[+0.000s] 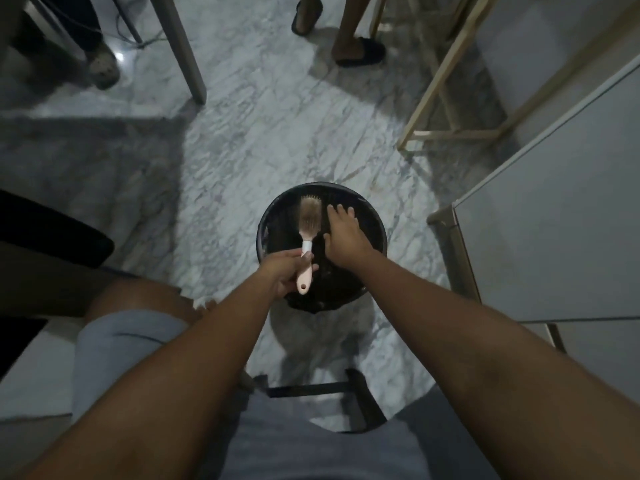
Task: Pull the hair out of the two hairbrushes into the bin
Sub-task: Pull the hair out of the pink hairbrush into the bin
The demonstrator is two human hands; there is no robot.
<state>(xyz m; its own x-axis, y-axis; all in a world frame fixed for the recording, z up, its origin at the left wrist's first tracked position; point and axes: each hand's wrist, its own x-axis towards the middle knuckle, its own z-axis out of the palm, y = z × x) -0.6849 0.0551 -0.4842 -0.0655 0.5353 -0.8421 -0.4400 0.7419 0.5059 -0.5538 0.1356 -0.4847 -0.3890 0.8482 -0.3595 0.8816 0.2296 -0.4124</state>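
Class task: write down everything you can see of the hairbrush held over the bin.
The hairbrush has a pale pink, plastic-looking handle with a hole at its end, a white collar and an oval head whose tan bristle face points up, seemingly matted with hair. The left hand grips the handle, holding it over the black bin, head pointing away from the person. The right hand is beside the head, not touching it.

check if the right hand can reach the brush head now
Probably yes: the right hand is open just beside the hairbrush head over the bin, nothing between them; the left hand grips only the handle.
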